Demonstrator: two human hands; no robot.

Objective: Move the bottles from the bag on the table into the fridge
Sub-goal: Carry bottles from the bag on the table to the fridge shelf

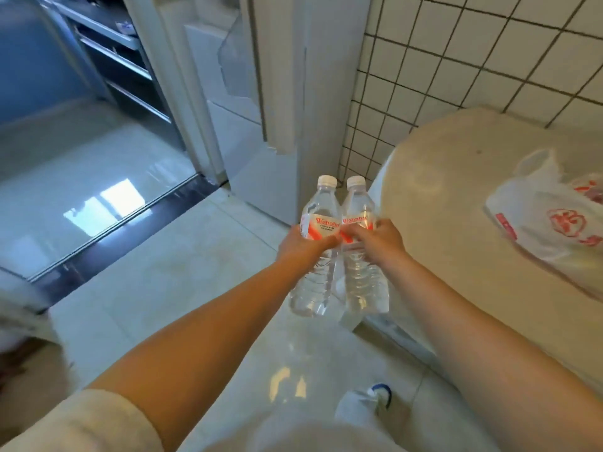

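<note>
Both arms reach forward over the floor [169, 288], each hand wrapped around a clear water bottle at its red-and-white label. The left hand [301, 244] grips the left bottle [315, 252], fingers curled round the front of the label; the right hand [380, 239] grips the right bottle [360, 256] the same way. The two bottles stand nearly upright, white caps up, side by side and touching or almost touching, held in the air just beside the rounded edge of the table [456, 197]. On the table to the right lies a white plastic bag [541, 223] with red print, slumped; what it contains cannot be made out. Ahead stands a white fridge [293, 93] against the tiled wall [473, 53]; whether its door is open cannot be told. A white shoe [362, 402] shows on the floor below.
</note>
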